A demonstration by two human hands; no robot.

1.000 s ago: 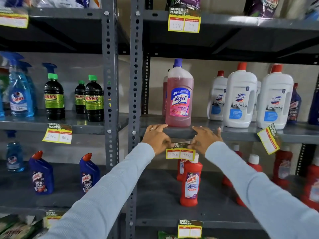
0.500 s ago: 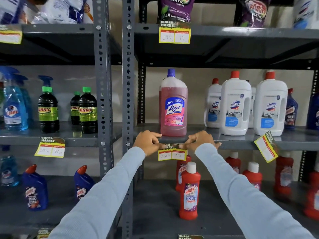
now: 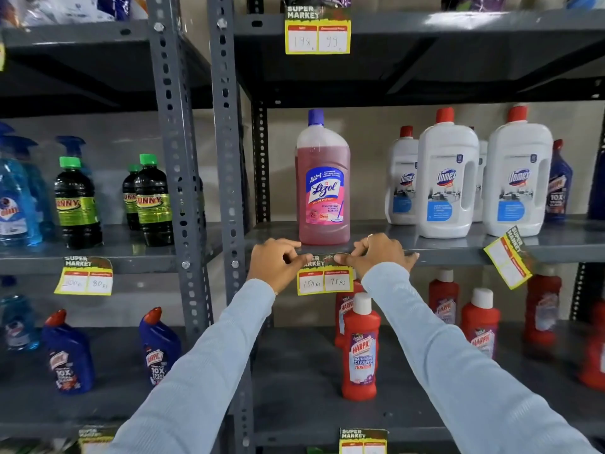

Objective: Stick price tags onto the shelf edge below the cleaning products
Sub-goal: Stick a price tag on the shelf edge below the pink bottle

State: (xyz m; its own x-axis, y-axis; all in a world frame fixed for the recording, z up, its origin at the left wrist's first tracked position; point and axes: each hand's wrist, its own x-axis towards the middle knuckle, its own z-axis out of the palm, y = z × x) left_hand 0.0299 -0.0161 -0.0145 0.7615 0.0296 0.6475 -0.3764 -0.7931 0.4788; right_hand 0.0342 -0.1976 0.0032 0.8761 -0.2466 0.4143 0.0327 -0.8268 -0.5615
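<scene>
A yellow price tag [image 3: 324, 281] reading 150 and 75 hangs at the grey shelf edge [image 3: 451, 253], right below the pink Lizol bottle [image 3: 323, 185]. My left hand [image 3: 278, 260] pinches the tag's top left corner against the edge. My right hand [image 3: 376, 253] presses its top right corner with thumb and fingers. The tag's dark header strip is partly hidden between my fingers.
White Domex bottles [image 3: 447, 178] stand to the right, with a crooked tag [image 3: 508, 258] hanging below them. Red Harpic bottles [image 3: 360, 348] fill the shelf underneath. Grey uprights [image 3: 227, 158] divide the racks. Black Sunny bottles [image 3: 152, 201] and their tag [image 3: 85, 277] are at left.
My view has shifted and come closer to the shelf. Both hands stay at the tag's top corners, with the fingers curled tighter on the header strip against the shelf edge.
</scene>
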